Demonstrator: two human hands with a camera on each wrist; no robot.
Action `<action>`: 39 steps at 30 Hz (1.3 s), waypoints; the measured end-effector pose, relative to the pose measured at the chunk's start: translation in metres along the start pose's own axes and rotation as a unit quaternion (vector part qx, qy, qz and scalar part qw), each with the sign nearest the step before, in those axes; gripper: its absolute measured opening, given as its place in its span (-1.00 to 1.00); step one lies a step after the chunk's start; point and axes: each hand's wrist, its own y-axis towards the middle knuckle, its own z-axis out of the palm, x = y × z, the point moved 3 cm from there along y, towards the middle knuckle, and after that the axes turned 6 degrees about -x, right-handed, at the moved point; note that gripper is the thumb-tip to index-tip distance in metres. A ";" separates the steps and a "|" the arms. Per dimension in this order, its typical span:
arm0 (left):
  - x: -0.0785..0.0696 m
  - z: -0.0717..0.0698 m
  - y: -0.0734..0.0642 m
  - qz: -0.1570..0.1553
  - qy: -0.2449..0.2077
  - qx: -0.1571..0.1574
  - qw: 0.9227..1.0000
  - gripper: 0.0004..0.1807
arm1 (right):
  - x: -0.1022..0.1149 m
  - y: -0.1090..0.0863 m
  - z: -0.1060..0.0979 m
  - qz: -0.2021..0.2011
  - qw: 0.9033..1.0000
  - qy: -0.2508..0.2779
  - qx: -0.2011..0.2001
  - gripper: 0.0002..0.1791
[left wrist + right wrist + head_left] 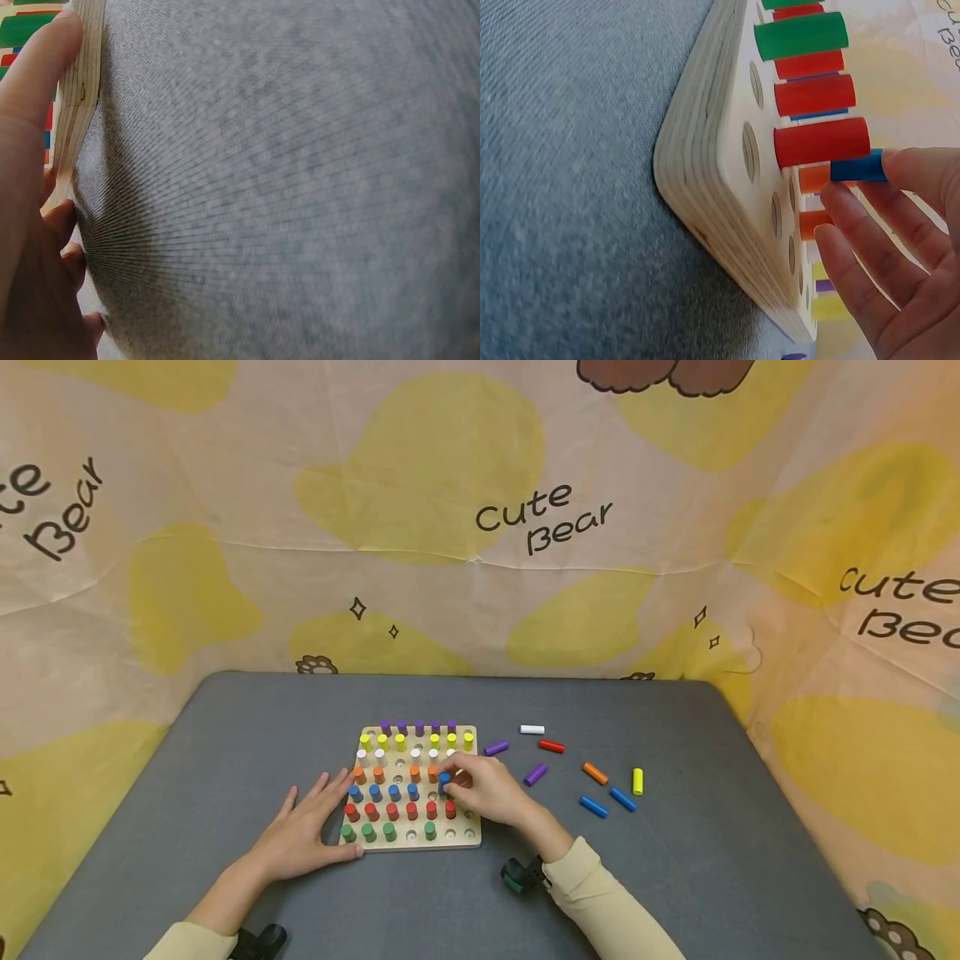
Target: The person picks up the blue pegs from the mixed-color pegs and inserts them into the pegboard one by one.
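A pale wooden pegboard (420,847) carries upright pegs in colour rows, green at the front and purple at the back, with several bare holes. My right hand (491,789) pinches a blue peg (859,166) between thumb and fingers over the board's right side. In the right wrist view the peg's free end shows off the board face, behind a red peg (821,141). At the board's left edge my left hand (300,835) lies with fingers stretched out, its thumb (56,45) against the front left corner.
Loose pegs lie on the grey table right of the board: a white peg (532,729), a red peg (551,747), an orange peg (596,773), a yellow peg (637,782), two purple and two blue ones. A printed cloth (420,468) hangs behind the table.
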 end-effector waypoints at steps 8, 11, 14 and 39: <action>0.000 0.000 0.000 0.000 0.000 0.002 1.000 0.17 | 0.006 0.003 0.009 -0.026 0.998 -0.054 0.001 -0.83; -0.001 -0.001 -0.001 -0.001 -0.001 0.003 1.000 0.17 | 0.007 0.004 0.011 -0.026 0.998 -0.055 0.005 -0.84; -0.002 -0.001 -0.001 -0.001 -0.005 0.002 1.000 0.17 | 0.008 0.004 0.013 -0.023 0.998 -0.051 0.006 -0.85; -0.001 -0.001 0.000 0.002 -0.007 -0.005 1.000 0.17 | 0.015 0.007 0.013 -0.016 0.995 -0.100 0.004 -0.79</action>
